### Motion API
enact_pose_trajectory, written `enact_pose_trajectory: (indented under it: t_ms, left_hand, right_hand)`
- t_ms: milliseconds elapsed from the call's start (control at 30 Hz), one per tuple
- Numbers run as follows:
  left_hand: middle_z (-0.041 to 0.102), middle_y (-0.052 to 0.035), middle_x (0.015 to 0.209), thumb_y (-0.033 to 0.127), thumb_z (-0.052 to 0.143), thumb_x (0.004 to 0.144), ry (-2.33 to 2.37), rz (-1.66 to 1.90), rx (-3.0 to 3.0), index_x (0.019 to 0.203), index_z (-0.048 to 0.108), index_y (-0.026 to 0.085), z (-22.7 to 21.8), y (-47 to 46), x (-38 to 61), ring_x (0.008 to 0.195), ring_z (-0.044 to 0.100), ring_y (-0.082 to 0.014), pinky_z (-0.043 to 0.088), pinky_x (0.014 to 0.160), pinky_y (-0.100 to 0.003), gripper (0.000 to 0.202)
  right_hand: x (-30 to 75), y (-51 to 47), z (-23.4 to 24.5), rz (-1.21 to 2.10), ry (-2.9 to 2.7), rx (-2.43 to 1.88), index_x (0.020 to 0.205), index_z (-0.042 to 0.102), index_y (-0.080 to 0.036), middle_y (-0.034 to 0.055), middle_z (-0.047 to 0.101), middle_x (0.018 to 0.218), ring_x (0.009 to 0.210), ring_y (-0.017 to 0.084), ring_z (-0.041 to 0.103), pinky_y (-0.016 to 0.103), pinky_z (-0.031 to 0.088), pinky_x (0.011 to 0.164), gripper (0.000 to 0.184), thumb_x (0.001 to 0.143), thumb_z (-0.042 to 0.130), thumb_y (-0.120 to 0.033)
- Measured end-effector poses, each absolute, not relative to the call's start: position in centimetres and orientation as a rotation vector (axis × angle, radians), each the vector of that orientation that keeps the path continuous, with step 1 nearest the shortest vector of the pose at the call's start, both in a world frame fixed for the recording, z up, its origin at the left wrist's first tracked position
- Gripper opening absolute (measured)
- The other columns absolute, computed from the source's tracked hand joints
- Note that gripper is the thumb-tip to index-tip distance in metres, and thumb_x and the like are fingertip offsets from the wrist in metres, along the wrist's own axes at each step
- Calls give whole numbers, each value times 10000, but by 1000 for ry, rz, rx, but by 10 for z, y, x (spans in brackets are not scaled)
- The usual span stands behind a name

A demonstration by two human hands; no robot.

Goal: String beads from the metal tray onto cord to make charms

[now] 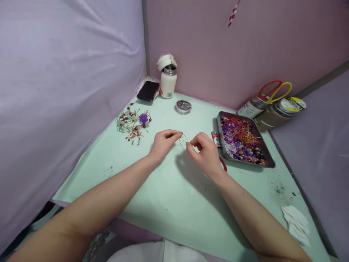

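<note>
A thin yellowish cord [185, 137] runs in a small loop between my two hands, above the middle of the pale green table [152, 189]. My left hand [164, 143] pinches one part of it between thumb and index finger. Opposite, my right hand [203, 151] pinches another part with thumb and index finger, its other fingers curled. A small reddish bit shows at the left fingertips, too small to name. Just beyond my right hand lies a small red and white tube [215, 139]. A red scissor-like handle [223, 164] peeks out from under that hand.
An open metal tin [268, 156] of beads and coloured threads sits at right, with two jars [275, 114] behind it. Beaded strings [131, 122] lie at left. A phone [148, 90], white bottle [167, 83] and round clear case [183, 106] stand further back. Crumpled white cloth [296, 223] lies front right.
</note>
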State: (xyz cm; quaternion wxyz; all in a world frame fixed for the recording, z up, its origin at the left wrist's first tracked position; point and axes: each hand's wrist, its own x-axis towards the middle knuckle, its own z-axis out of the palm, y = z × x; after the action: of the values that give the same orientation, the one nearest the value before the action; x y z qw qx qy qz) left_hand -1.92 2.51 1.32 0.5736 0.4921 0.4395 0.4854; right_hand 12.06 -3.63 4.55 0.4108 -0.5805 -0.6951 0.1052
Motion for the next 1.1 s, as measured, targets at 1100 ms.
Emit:
enact_pose_trajectory:
  t_ms: [1100]
  left_hand:
    - [736, -49, 840, 256, 663, 716, 989, 1049, 1394, 780, 734, 175, 17, 19, -18, 814, 645, -170, 482, 785, -307, 126]
  right_hand:
    - [129, -25, 35, 910, -1437, -1518, 761, 559, -198, -17, 568, 703, 637, 122, 500, 268, 367, 601, 164, 784, 609, -353]
